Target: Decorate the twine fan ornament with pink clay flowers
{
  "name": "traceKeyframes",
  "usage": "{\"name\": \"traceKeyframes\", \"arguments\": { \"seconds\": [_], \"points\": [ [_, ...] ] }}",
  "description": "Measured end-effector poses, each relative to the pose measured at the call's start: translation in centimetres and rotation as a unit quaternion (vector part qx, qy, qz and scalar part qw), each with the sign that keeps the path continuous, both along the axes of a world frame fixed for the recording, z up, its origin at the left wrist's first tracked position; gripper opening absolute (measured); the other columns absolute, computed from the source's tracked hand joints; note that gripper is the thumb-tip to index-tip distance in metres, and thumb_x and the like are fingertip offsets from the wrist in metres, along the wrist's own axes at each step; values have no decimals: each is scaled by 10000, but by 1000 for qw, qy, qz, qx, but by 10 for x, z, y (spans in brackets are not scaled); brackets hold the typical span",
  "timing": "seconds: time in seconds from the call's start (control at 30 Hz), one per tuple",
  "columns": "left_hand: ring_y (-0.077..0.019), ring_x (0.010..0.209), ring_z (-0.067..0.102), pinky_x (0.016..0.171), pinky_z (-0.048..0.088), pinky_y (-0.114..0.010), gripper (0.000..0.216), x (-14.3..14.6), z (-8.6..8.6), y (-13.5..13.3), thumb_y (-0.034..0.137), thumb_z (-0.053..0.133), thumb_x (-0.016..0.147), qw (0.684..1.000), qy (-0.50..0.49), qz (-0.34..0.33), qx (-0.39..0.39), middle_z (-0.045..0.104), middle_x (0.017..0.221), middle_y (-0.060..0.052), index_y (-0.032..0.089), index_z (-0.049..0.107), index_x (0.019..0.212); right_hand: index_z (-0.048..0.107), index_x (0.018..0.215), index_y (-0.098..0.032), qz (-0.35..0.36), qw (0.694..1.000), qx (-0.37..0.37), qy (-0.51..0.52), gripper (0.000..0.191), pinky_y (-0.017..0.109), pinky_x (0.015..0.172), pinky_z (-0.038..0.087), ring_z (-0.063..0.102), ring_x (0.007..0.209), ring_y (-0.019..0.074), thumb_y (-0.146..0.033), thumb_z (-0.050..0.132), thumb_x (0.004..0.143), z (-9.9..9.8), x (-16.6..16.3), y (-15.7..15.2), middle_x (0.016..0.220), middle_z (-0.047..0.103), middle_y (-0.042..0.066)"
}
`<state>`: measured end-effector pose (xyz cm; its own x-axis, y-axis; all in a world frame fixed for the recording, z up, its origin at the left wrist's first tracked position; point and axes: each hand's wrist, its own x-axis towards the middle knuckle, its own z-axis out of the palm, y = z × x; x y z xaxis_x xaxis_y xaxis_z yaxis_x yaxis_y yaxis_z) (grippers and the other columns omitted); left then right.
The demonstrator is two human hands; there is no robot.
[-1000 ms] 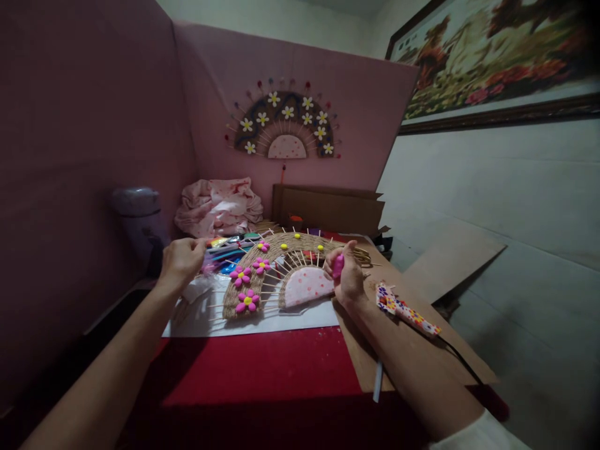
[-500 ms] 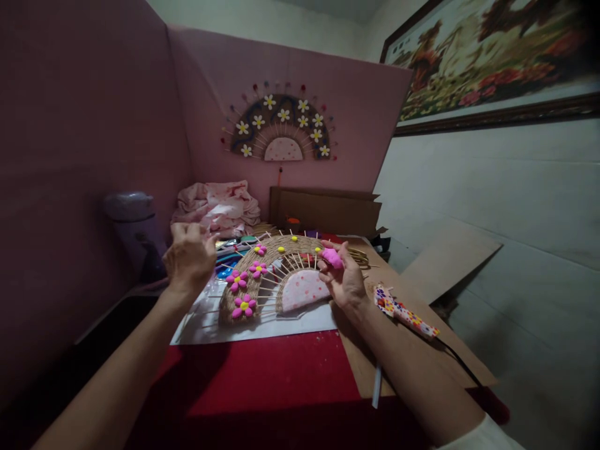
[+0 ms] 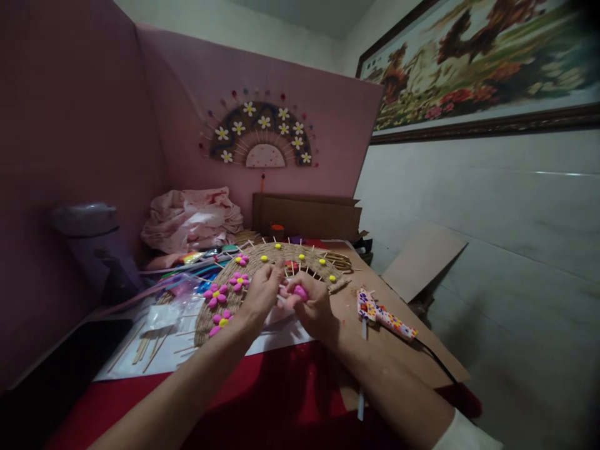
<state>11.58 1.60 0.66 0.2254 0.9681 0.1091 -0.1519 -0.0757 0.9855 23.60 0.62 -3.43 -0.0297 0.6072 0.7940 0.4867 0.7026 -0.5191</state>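
Note:
My right hand (image 3: 315,312) is closed round a lump of pink modelling clay (image 3: 300,292), held above the middle of a half-round fan (image 3: 206,322). My left hand (image 3: 263,289) meets it there, fingers bunched together at the right fingertips; whatever they pinch is hidden. The fan is wound with brown twine over thin sticks. Pink clay flowers (image 3: 216,295) with yellow centres run up its left side. Bare yellow clay dots (image 3: 302,257) follow along the top and right. Both hands cover most of its pale inner half-circle.
A flower-patterned glue gun (image 3: 387,315) lies on brown board at right, a glue stick reaching from it. Loose sticks (image 3: 143,347) and plastic packets (image 3: 162,315) lie at left. Behind stand folded cloth (image 3: 192,215) and cardboard (image 3: 307,215). A finished fan (image 3: 265,156) hangs on the pink panel.
My left hand has come down and right, from beside the fan to my right hand. The right hand has moved lower and left with the pink clay, its fingers now closed round it.

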Motion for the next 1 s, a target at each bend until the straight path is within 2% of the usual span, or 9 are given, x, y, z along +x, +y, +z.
{"name": "traceKeyframes", "arguments": {
  "seconds": [0.03, 0.1, 0.23, 0.4, 0.53, 0.63, 0.77, 0.9, 1.0],
  "points": [
    [-129, 496, 520, 395, 361, -223, 429, 1, -3, -2, 605, 567, 722, 995, -50, -58, -67, 549, 628, -19, 177, 548, 712, 622, 838, -191, -11, 998, 45, -41, 585, 328, 676, 464, 565, 709, 186, -734, 420, 755, 1, -2, -2, 791, 628, 61],
    [-129, 509, 541, 410, 396, -224, 447, 0, -8, -6, 620, 542, 739, 974, -128, -132, -129, 558, 627, -22, 175, 576, 758, 582, 1104, -178, -27, 988, 95, -118, 728, 418, 852, 436, 558, 953, 260, -761, 300, 771, 3, -5, -5, 1029, 636, 125],
    [-81, 500, 523, 455, 411, -196, 373, -4, -15, -10, 526, 640, 721, 969, -196, -107, -103, 557, 638, 5, 168, 590, 811, 390, 1373, -203, -34, 983, 89, -158, 761, 481, 1010, 321, 406, 1226, 299, -703, 199, 833, 4, -5, -6, 1277, 549, 119],
    [-29, 380, 370, 372, 276, -157, 373, 2, -27, -15, 475, 702, 675, 988, -117, -87, -43, 470, 525, 66, 158, 577, 826, 447, 1322, -248, -79, 993, 84, -22, 562, 499, 1016, 315, 435, 1205, 268, -548, 180, 928, 3, 4, -6, 1255, 548, 88],
    [-23, 353, 286, 344, 198, -152, 361, 6, -32, -18, 489, 676, 691, 991, -105, -77, -32, 387, 471, 92, 168, 521, 744, 551, 1188, -242, -60, 994, 95, 10, 474, 476, 980, 367, 504, 1110, 242, -476, 214, 951, 2, 4, -4, 1130, 594, 80],
    [-24, 388, 322, 375, 243, -149, 334, 4, -33, -16, 468, 653, 730, 990, -123, -61, -25, 399, 492, 87, 161, 532, 782, 565, 1161, -237, -47, 994, 97, -8, 447, 474, 967, 380, 515, 1082, 238, -453, 234, 953, 2, 3, -4, 1096, 595, 81],
    [-57, 527, 486, 489, 396, -177, 373, -1, -32, -11, 467, 597, 786, 984, -160, -73, -21, 544, 639, 17, 141, 604, 967, 570, 1144, -224, -49, 992, 112, -15, 438, 483, 954, 389, 520, 1062, 237, -438, 237, 956, 2, 3, -4, 1077, 590, 83],
    [-115, 676, 610, 665, 505, -271, 489, -5, -31, -6, 362, 746, 668, 977, -194, -64, -56, 639, 829, -33, 161, 597, 1088, 576, 1126, -214, -46, 992, 119, -12, 442, 484, 953, 389, 516, 1063, 234, -434, 230, 959, 3, 3, -5, 1069, 592, 87],
    [-107, 628, 608, 662, 503, -265, 476, -6, -30, -5, 334, 796, 601, 982, -177, -47, -54, 639, 752, -20, 139, 614, 995, 574, 1123, -218, -48, 991, 121, -13, 419, 480, 953, 387, 514, 1072, 238, -422, 248, 957, 2, 3, -5, 1063, 588, 87]
  ]
}}
